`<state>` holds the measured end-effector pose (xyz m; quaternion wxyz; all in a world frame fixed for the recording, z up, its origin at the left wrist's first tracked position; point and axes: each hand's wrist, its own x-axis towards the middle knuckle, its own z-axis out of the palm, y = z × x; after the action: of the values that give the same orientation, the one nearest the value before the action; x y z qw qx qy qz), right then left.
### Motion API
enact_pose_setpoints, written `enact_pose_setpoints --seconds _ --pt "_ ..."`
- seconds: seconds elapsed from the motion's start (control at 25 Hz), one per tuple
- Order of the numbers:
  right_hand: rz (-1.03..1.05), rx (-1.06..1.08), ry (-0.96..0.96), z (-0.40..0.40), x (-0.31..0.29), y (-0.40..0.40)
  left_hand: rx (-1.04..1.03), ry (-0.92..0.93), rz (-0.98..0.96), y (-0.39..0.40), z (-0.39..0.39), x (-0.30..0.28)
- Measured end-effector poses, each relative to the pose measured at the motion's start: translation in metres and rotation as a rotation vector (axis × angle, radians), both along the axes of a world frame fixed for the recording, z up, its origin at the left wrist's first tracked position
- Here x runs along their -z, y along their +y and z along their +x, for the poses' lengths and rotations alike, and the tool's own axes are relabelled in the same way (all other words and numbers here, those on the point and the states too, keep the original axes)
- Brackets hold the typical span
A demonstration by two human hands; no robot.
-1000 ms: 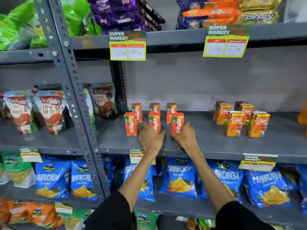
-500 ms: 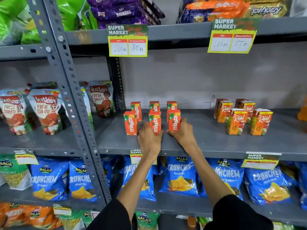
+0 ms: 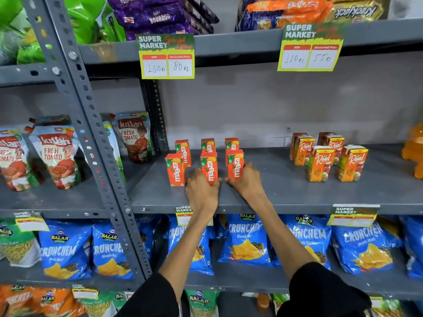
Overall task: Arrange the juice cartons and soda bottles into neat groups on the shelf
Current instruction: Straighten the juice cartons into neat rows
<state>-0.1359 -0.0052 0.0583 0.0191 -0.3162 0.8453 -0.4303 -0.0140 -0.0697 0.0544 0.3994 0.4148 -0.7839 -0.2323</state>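
Several small orange Maaza juice cartons stand upright in two rows of three on the grey middle shelf (image 3: 286, 193). My left hand (image 3: 201, 191) is wrapped around the base of the middle front Maaza carton (image 3: 208, 167). My right hand (image 3: 248, 183) grips the right front Maaza carton (image 3: 235, 164) from its right side. The left front Maaza carton (image 3: 175, 169) stands free. Farther right on the same shelf is a group of orange Real juice cartons (image 3: 320, 162), untouched. No soda bottles are in view.
Kissan tomato pouches (image 3: 57, 156) fill the shelf bay to the left, behind a perforated metal upright (image 3: 91, 133). Blue Balaji Crunchem bags (image 3: 247, 241) sit on the shelf below. Price tags (image 3: 167, 57) hang from the shelf above. An orange object (image 3: 414, 149) sits at the far right.
The right front Maaza carton has slid slightly left, closer to the middle one. Both hands stay at the front row of cartons.
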Motion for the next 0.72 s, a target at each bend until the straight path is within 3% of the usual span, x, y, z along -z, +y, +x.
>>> enact_pose_setpoints --seconds 0.2,0.44,0.6,0.72 --pt "-0.112 -0.027 -0.043 0.003 0.004 0.016 0.032 0.089 0.047 0.011 0.006 0.0" --pt "-0.365 0.045 0.118 -0.017 0.016 0.11 -0.076 0.254 -0.268 0.097 -0.012 0.014" --pt "-0.481 0.127 0.18 -0.074 0.007 0.183 0.118 0.309 -0.132 0.163 -0.069 0.011" --pt "-0.449 0.246 0.179 -0.12 0.007 0.218 0.21 0.254 0.021 0.188 -0.113 0.011"
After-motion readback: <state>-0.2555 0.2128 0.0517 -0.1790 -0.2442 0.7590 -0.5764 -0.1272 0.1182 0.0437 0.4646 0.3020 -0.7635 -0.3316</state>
